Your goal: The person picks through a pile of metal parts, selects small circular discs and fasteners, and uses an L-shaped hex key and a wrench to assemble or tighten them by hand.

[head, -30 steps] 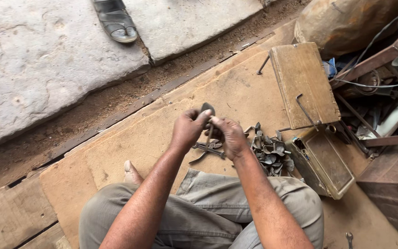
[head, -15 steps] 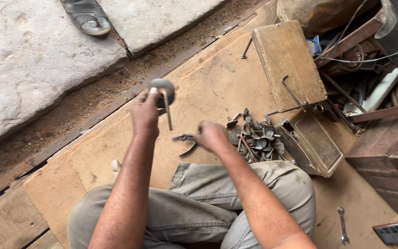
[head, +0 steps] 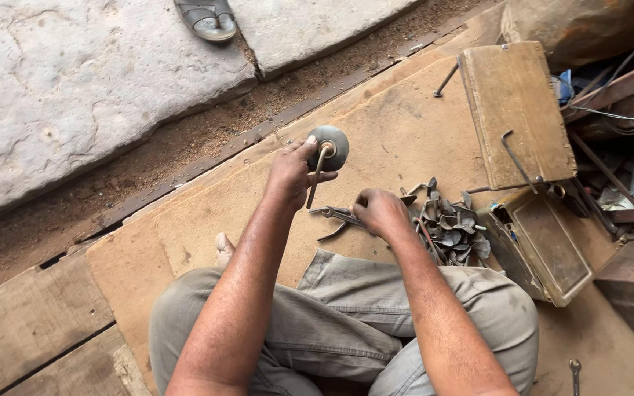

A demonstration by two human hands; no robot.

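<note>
My left hand (head: 293,174) holds up a round grey metal disc (head: 329,145) with a thin rod hanging from its middle, above the wooden board (head: 405,125). To its right, my right hand (head: 377,213) rests low on the board with its fingers closed on the dark metal pliers (head: 335,216) lying there. A pile of small dark metal pieces (head: 450,231) lies just right of that hand. I sit cross-legged in grey trousers (head: 346,323).
An open wooden box (head: 544,246) with its raised lid (head: 514,110) stands right of the pile. Tools, wires and timber crowd the far right. A sandal (head: 207,18) lies on stone slabs (head: 75,88) at the top. A small spanner (head: 574,374) lies bottom right.
My left hand lifted the disc away from the right hand and up to the left. My right hand dropped to the pliers on the board.
</note>
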